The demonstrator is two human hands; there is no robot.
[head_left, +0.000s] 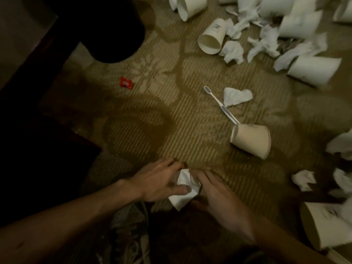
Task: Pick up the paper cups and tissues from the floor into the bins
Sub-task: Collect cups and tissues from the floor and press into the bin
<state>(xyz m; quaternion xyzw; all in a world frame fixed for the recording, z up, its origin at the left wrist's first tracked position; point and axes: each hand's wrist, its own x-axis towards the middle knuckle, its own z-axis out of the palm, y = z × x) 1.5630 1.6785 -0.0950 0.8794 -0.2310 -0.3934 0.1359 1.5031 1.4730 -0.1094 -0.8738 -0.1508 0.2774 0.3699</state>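
— One dark shape, probably the bin (114, 29), is seen at 11 o'clock. Where is the cup?
— At 6 o'clock, well apart from it. By the left hand (162, 182), thumb pressed across, the crushed paper cup (183, 189) is gripped, its long axis set 12 to 6.
— And the right hand (217, 195)?
— It is laid against the cup's 3 o'clock side; any grip cannot be told. The bin is nearer the left.

Nothing legible; paper cup (183, 180) scrawl blurred
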